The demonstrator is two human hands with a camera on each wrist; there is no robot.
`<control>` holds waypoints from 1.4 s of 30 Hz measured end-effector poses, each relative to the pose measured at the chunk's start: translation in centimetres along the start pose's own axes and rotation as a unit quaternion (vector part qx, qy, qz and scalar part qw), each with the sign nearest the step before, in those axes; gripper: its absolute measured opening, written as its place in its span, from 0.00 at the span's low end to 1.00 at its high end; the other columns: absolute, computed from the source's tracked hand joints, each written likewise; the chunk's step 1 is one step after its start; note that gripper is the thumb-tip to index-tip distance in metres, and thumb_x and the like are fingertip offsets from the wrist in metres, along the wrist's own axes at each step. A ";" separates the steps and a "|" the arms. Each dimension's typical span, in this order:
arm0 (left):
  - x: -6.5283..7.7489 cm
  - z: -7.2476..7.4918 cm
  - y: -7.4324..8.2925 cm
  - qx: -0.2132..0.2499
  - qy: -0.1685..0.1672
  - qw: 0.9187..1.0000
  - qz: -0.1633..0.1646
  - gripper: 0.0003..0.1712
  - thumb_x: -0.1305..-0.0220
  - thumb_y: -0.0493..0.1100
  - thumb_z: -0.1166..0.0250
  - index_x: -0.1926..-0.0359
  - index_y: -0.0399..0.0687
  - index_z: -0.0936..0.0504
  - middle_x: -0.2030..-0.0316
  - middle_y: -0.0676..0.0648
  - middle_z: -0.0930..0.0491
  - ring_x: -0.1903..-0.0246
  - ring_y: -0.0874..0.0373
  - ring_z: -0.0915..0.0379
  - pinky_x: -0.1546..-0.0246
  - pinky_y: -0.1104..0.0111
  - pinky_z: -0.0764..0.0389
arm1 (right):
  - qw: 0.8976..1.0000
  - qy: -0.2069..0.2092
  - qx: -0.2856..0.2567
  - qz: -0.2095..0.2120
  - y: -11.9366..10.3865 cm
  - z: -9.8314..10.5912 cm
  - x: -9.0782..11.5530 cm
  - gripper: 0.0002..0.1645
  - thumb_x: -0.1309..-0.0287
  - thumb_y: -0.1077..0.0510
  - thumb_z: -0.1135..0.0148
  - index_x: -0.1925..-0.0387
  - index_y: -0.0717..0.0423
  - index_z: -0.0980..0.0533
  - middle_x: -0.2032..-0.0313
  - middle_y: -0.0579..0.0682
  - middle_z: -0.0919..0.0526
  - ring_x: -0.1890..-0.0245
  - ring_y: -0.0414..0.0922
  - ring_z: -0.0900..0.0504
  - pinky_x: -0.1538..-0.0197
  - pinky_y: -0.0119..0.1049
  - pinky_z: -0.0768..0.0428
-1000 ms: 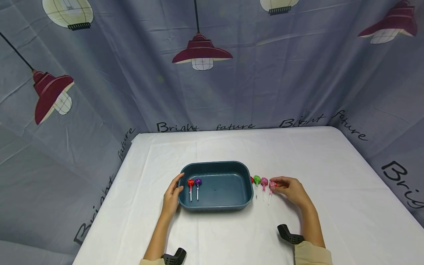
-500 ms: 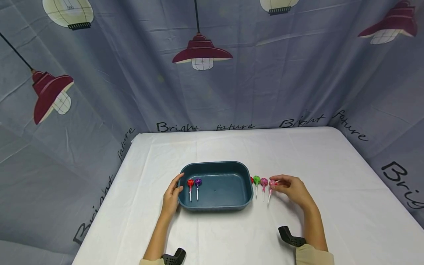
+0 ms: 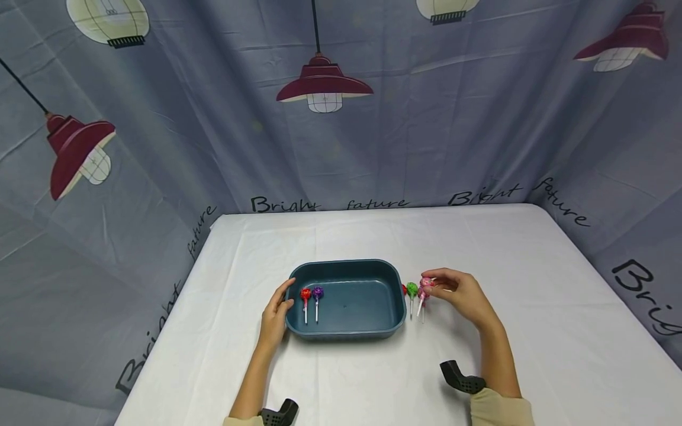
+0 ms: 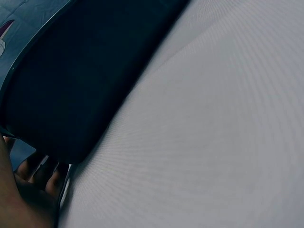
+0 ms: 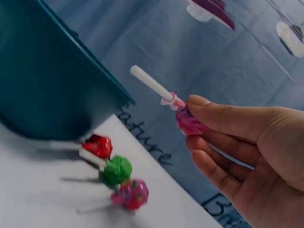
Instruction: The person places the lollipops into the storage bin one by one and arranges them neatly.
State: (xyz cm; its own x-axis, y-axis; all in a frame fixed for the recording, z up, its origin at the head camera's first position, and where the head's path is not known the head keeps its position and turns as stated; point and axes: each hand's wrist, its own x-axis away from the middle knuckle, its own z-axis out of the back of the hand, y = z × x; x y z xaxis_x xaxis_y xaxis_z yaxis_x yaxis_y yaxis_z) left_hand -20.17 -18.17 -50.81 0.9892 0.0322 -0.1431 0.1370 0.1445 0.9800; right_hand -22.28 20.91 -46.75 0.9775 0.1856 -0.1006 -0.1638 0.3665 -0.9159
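Observation:
My right hand [image 3: 466, 299] pinches a pink-wrapped lollipop [image 5: 187, 121] by its candy head, thumb against fingers, white stick pointing away. It is raised above the row beside the tray: a red lollipop [image 5: 99, 146], a green lollipop [image 5: 117, 171] and another pink lollipop [image 5: 134, 194]. The red one lies close against the tray wall. My left hand [image 3: 274, 319] holds the left end of the dark teal tray [image 3: 351, 307], thumb and fingers at its rim. Inside the tray, on the left, a red lollipop [image 3: 305, 294] and a purple lollipop [image 3: 317, 293] lie side by side.
A white cloth [image 3: 373, 384] covers the table under the tray. Behind it hangs a grey-blue curtain [image 3: 213, 118] printed with lamps and lettering. Black devices [image 3: 460, 378] are worn on both wrists.
My right hand has lifted the pink lollipop off the table and carried it left, over the other pink one. My left hand and the tray have stayed in place.

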 end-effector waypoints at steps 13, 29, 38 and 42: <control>0.1 0.0 0.2 -0.005 -0.001 1.000 0.004 0.25 0.34 0.31 0.52 0.37 0.45 0.32 0.35 0.45 0.39 0.35 0.55 0.47 0.43 0.82 0.43 | 0.998 -0.030 -0.011 0.047 -3.4 -3.0 -2.4 0.21 0.49 0.54 0.33 0.54 0.58 0.22 0.61 0.52 0.18 0.62 0.47 0.20 0.61 0.32 0.21; 0.0 0.2 -0.1 -0.006 -0.002 1.000 -0.005 0.25 0.35 0.32 0.51 0.37 0.46 0.31 0.35 0.44 0.39 0.35 0.55 0.47 0.44 0.83 0.43 | 0.993 -0.090 -0.036 0.073 -8.2 -6.3 -3.3 0.17 0.47 0.67 0.38 0.53 0.67 0.24 0.59 0.61 0.19 0.59 0.56 0.20 0.57 0.31 0.21; 0.0 0.1 0.1 -0.006 -0.004 1.000 -0.006 0.25 0.35 0.31 0.52 0.37 0.45 0.32 0.35 0.43 0.40 0.35 0.54 0.47 0.43 0.81 0.43 | 0.988 -0.114 -0.007 0.101 -8.9 -8.7 -4.7 0.15 0.46 0.66 0.38 0.55 0.66 0.23 0.60 0.60 0.18 0.60 0.53 0.19 0.56 0.37 0.21; 0.0 0.1 0.1 -0.002 -0.006 1.000 -0.001 0.25 0.34 0.31 0.52 0.37 0.45 0.32 0.35 0.44 0.40 0.35 0.55 0.48 0.43 0.82 0.43 | 0.984 -0.124 0.017 0.125 -7.2 -10.2 -6.2 0.15 0.45 0.61 0.38 0.55 0.63 0.22 0.61 0.54 0.18 0.61 0.46 0.19 0.56 0.36 0.21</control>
State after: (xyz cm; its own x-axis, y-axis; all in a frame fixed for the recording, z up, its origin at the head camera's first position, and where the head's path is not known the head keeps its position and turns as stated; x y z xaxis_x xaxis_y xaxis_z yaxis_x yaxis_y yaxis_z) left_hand -20.15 -18.28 -50.70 0.9893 0.0203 -0.1443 0.1398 0.1479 0.9791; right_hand -25.79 7.85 -43.53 0.8438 0.4898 -0.2194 -0.4036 0.3096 -0.8610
